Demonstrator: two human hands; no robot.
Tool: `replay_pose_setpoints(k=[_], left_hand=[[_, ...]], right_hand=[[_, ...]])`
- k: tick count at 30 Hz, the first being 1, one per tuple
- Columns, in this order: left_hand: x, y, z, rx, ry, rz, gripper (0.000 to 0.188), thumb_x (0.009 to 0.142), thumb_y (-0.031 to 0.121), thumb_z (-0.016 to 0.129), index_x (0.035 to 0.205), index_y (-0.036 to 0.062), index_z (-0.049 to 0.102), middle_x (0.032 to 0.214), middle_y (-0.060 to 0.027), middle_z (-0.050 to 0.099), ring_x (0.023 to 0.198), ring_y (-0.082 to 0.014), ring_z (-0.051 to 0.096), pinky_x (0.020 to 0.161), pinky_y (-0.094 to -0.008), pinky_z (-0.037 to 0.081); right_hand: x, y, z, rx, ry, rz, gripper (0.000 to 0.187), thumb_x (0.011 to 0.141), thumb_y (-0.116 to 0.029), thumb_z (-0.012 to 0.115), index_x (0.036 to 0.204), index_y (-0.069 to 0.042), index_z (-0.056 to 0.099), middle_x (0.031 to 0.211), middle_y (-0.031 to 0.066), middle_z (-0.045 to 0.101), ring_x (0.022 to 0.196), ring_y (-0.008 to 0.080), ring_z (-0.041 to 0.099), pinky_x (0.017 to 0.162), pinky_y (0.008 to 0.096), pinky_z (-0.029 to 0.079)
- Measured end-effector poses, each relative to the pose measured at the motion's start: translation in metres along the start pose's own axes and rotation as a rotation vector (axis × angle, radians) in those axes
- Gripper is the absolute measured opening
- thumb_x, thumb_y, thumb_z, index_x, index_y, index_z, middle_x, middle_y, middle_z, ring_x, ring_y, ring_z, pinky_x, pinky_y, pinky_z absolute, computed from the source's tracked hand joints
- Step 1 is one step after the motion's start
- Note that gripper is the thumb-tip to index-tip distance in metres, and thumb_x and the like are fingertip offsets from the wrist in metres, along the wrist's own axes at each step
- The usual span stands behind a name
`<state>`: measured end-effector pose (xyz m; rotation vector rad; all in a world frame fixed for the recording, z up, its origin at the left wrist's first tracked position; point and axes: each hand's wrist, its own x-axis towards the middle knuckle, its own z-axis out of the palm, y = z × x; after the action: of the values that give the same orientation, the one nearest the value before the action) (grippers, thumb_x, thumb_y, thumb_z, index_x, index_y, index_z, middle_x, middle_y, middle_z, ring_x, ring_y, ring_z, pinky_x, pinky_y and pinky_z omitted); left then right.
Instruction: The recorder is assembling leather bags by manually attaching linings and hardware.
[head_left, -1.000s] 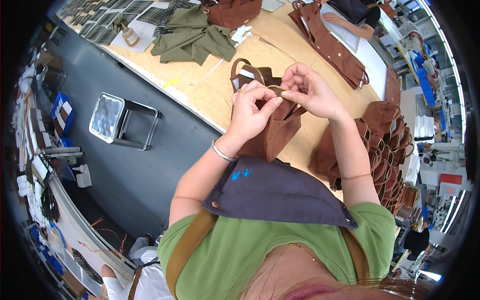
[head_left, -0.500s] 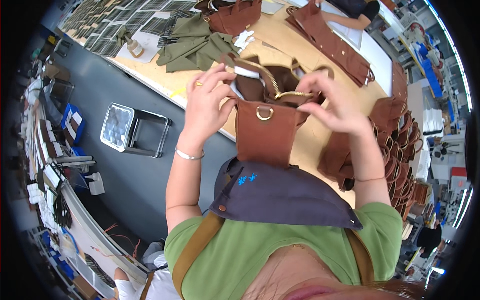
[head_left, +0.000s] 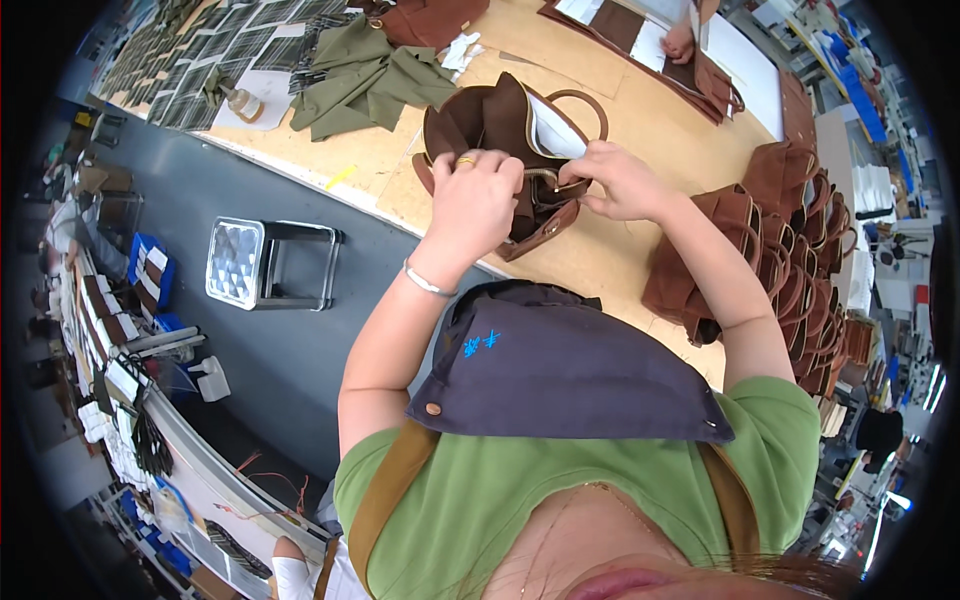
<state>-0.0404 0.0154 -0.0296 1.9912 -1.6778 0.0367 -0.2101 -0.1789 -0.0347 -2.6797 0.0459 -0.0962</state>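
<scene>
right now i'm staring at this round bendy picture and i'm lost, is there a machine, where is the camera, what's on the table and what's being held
There is no robot here: these are a person's own bare hands. The view comes from a wide fisheye camera worn on the head, looking down, so straight edges curve. Its left is the person's left.

The left hand is curled at an open brown handbag, its fingertips hidden. The right hand pinches the bag beside its metal zip.

On the light wood-toned table lie olive-green fabric and a small bottle, with a heap of brown handbags to the right. Farther off is a co-worker's hand.
</scene>
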Motion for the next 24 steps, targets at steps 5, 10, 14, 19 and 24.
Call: replay_pose_setpoints(k=[5, 10, 14, 19, 24], left_hand=[[0.017, -0.01, 0.004, -0.232, -0.086, -0.066, 0.008, 0.084, -0.002, 0.058, 0.086, 0.005, 0.061, 0.08, -0.0116, 0.066, 0.075, -0.0288, 0.066, 0.079, -0.0392, 0.047], [0.01, -0.022, -0.016, -0.654, -0.261, -0.091, 0.017, 0.087, -0.004, 0.055, 0.094, 0.0045, 0.068, 0.08, -0.0103, 0.062, 0.077, -0.023, 0.064, 0.067, -0.0306, 0.048], [-0.018, 0.002, -0.043, -0.044, -0.423, 0.084, 0.018, 0.077, 0.002, 0.066, 0.089, 0.0129, 0.072, 0.105, -0.0062, 0.062, 0.097, -0.0223, 0.062, 0.104, -0.0432, 0.036], [-0.041, 0.006, -0.007, 0.163, -0.136, 0.143, 0.011, 0.069, 0.019, 0.079, 0.078, 0.018, 0.073, 0.106, 0.0007, 0.059, 0.109, -0.0187, 0.055, 0.11, -0.0533, 0.025], [-0.015, -0.006, -0.022, -0.006, -0.038, 0.129, 0.008, 0.072, 0.019, 0.08, 0.078, 0.0169, 0.075, 0.103, -0.0022, 0.059, 0.106, -0.0219, 0.054, 0.107, -0.0462, 0.025]], right_hand=[[-0.005, -0.06, 0.0, 0.336, 0.271, 0.255, 0.028, 0.077, -0.009, 0.071, 0.104, -0.008, 0.064, 0.097, 0.0081, 0.063, 0.095, 0.027, 0.06, 0.086, 0.0375, 0.05], [0.008, -0.066, 0.066, 0.247, 0.439, 0.349, 0.025, 0.081, -0.012, 0.071, 0.102, -0.003, 0.061, 0.111, 0.0169, 0.061, 0.091, 0.0353, 0.065, 0.082, 0.0416, 0.054], [0.017, -0.067, 0.06, 0.007, 0.214, 0.383, 0.015, 0.079, -0.015, 0.07, 0.093, -0.009, 0.068, 0.093, 0.0116, 0.067, 0.088, 0.0312, 0.067, 0.076, 0.0424, 0.055], [0.029, -0.074, 0.065, -0.023, 0.081, 0.383, 0.012, 0.077, -0.015, 0.07, 0.088, -0.014, 0.074, 0.08, 0.0098, 0.07, 0.081, 0.0307, 0.069, 0.07, 0.0431, 0.055], [0.052, -0.049, 0.021, 0.148, 0.108, 0.25, 0.012, 0.079, -0.01, 0.071, 0.091, -0.012, 0.075, 0.083, 0.0136, 0.071, 0.081, 0.0324, 0.069, 0.072, 0.0419, 0.054]])
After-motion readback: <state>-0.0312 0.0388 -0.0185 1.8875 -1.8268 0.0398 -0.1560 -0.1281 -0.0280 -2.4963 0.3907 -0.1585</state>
